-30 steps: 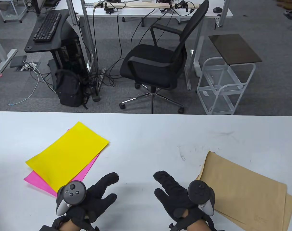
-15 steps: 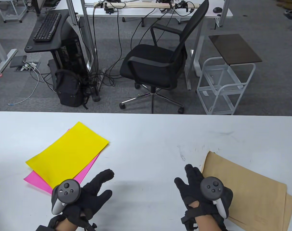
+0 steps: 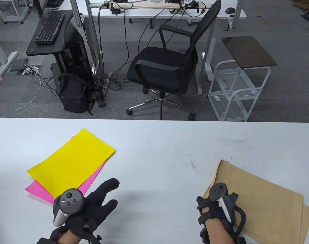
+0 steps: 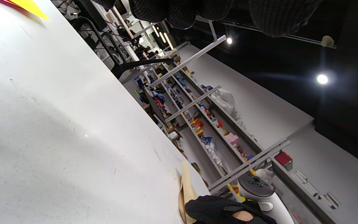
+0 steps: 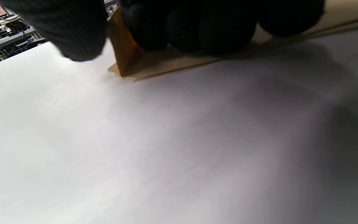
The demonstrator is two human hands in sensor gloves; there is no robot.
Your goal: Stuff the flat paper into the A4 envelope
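On the white table [image 3: 154, 142] a brown envelope [image 3: 266, 198] lies flat at the near right, one corner pointing toward the middle, with a second brown layer showing under its right and near edges. The right hand [image 3: 215, 211] sits at the envelope's near left edge, turned on its side so the tracker [image 3: 222, 200] faces left. In the right wrist view its fingers [image 5: 197, 25] curl down onto the envelope's edge beside the corner, the thumb [image 5: 64, 28] is on the other side of that corner, and the corner flap stands lifted off the table; whether the paper is actually pinched between thumb and fingers I cannot tell. At the near left a yellow sheet [image 3: 70, 162] lies across a pink sheet [image 3: 42, 190], both flat and angled, with the pink one showing along the near and right edges. The left hand [image 3: 93, 206] is just right of the sheets' near corner, palm down, fingers spread wide and holding nothing, its tracker [image 3: 66, 204] on the back. The left hand is well apart from the envelope. In the left wrist view only the fingertips [image 4: 179, 12] hang at the top edge, with the right hand and envelope edge small at the far end of the table.
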